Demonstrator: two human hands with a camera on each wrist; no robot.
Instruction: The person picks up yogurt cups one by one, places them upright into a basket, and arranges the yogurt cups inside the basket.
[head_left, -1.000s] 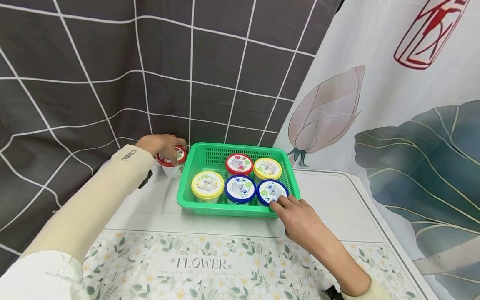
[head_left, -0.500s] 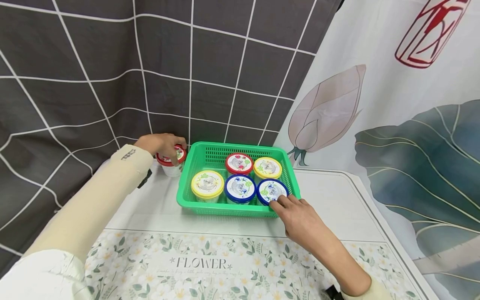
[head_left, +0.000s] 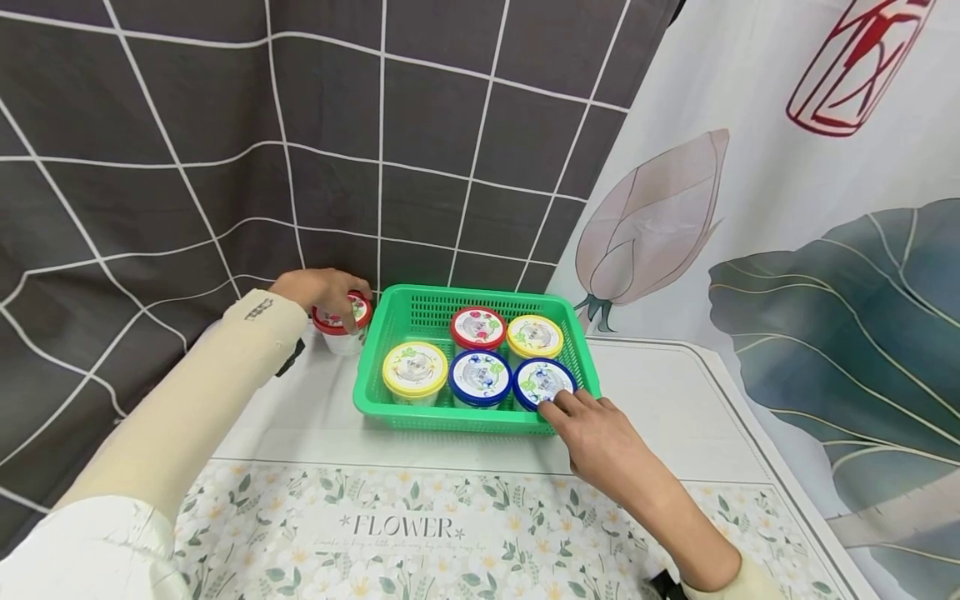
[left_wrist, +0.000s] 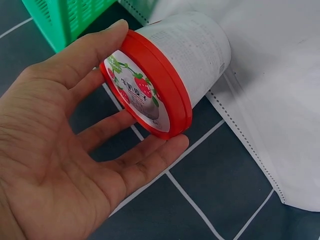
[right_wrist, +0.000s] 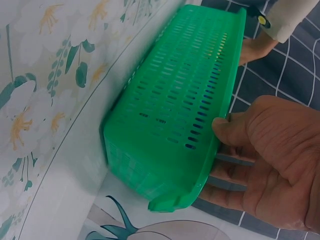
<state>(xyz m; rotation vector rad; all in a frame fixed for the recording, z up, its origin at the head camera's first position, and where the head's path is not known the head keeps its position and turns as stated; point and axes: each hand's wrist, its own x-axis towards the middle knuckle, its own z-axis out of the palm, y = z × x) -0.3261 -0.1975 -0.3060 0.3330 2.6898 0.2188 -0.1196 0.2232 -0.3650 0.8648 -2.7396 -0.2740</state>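
A white tub with a red strawberry-printed lid [left_wrist: 155, 82] stands on the table left of the green basket [head_left: 461, 423]. My left hand [head_left: 321, 290] reaches over it from above and grips the lid's rim, thumb on one side and fingers on the other, as the left wrist view shows. At the basket's near right corner, my right hand [head_left: 603, 437] holds the rim, its thumb on the outer wall [right_wrist: 165, 110] and its fingers over the inside. Inside stand several lidded tubs: two with yellow lids [head_left: 415, 368], two with blue lids [head_left: 480, 377] and one red-lidded [head_left: 478, 327].
Behind the basket hangs a dark curtain with white grid lines [head_left: 427, 125]. A white flower-printed curtain [head_left: 652, 217] hangs at the right. The table carries a floral mat [head_left: 420, 533] in front, with a white strip [head_left: 300, 425] beyond it.
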